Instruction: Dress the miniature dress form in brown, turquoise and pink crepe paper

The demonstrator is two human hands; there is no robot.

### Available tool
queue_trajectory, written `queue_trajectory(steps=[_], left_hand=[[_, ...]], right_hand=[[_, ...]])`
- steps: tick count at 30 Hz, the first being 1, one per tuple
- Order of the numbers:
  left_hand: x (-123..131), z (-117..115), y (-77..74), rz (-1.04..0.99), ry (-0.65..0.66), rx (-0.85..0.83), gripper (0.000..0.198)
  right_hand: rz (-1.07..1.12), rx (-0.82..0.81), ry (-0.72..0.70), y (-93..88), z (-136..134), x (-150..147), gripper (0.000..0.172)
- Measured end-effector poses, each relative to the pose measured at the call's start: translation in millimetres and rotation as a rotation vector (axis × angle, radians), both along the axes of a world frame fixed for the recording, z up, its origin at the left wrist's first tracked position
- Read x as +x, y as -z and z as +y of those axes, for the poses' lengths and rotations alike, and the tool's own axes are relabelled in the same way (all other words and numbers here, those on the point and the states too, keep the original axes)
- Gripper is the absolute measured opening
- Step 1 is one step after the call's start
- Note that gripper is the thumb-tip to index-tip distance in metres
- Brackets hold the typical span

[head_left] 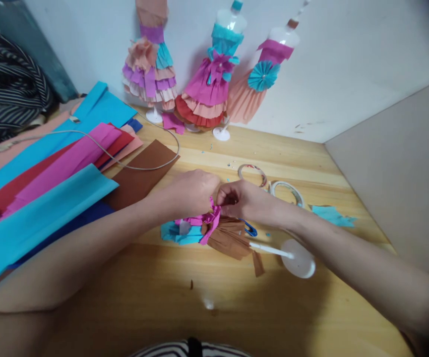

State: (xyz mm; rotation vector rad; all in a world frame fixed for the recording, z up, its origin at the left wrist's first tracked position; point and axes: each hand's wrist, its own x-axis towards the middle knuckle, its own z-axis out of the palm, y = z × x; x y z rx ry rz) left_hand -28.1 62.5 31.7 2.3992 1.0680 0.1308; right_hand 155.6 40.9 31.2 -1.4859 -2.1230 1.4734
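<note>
On the table in front of me lies a small bottle doll (227, 235) dressed in brown and blue crepe paper, its white stand (298, 259) pointing right. A pink crepe paper strip (211, 220) goes around its middle. My left hand (195, 193) is closed at the strip's upper end, fingertips mostly hidden behind the hand. Thumb and fingers of my right hand (242, 201) pinch at the strip from the other side. Behind the doll's skirt shows the blue handle of scissors (250, 228), partly covered.
Three dressed bottle dolls (214, 74) stand along the wall. Crepe paper sheets (58, 173) are heaped at left, with a grey cable (125, 166) across them. Two tape rolls (286, 192) and a blue paper scrap (333, 216) lie at right.
</note>
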Motion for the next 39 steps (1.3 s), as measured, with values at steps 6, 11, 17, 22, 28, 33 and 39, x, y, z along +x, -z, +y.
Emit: queue_trajectory(steps=[6, 11, 17, 22, 28, 33, 39], left_hand=[[-1, 2, 5.0, -0.036, 0.014, 0.043, 0.012], [-1, 3, 6.0, -0.035, 0.009, 0.017, 0.011], [1, 3, 2.6, -0.007, 0.0, -0.047, 0.009], [0, 1, 4.4, -0.009, 0.014, -0.036, 0.008], [0, 0, 0.4, -0.005, 0.006, -0.058, 0.009], [1, 1, 1.3, 0.02, 0.001, -0.079, 0.011], [0, 0, 2.4, 0.038, 0.029, -0.067, 0.01]], right_hand=[[0.011, 0.045, -0.084, -4.2, -10, 5, 0.016], [0.17, -0.061, 0.003, 0.8, -12, 4, 0.019], [0.178, -0.045, -0.002, 9.4, -15, -3, 0.019], [0.181, -0.01, 0.033, 9.9, -15, -3, 0.013], [0.181, -0.029, 0.021, 11.5, -17, 0, 0.021], [0.172, 0.048, -0.017, 16.5, -19, -5, 0.017], [0.145, 0.06, -0.013, 8.9, -17, -6, 0.013]])
